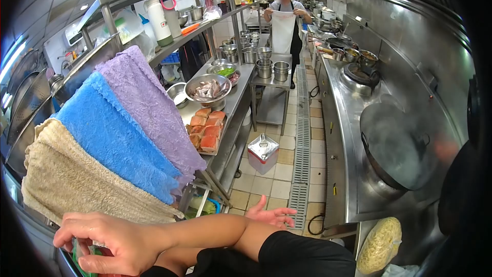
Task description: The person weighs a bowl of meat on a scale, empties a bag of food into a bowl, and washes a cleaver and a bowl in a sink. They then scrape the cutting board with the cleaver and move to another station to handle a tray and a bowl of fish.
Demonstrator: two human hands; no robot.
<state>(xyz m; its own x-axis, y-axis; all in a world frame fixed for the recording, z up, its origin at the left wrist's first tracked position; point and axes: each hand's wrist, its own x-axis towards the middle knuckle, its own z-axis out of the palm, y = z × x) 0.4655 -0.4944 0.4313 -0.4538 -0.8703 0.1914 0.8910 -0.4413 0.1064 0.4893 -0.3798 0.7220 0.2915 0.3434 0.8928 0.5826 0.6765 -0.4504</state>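
Note:
My forearms cross at the bottom of the head view, right over left. My right hand (115,241) is at the lower left, its fingers bent around a green and clear thing (84,254) that is mostly hidden. My left hand (271,216) shows beyond the right forearm, above the floor, with fingers spread and nothing in it. Near the right hand hang a tan towel (87,174), a blue towel (115,133) and a purple towel (148,107), side by side.
A steaming wok (394,149) sits on the stove at right. Meat blocks (207,131) and a bowl of pale pieces (207,90) stand on the left counter. A metal tin (263,151) stands on the floor. Farther down the aisle a person holds up a white cloth (283,31).

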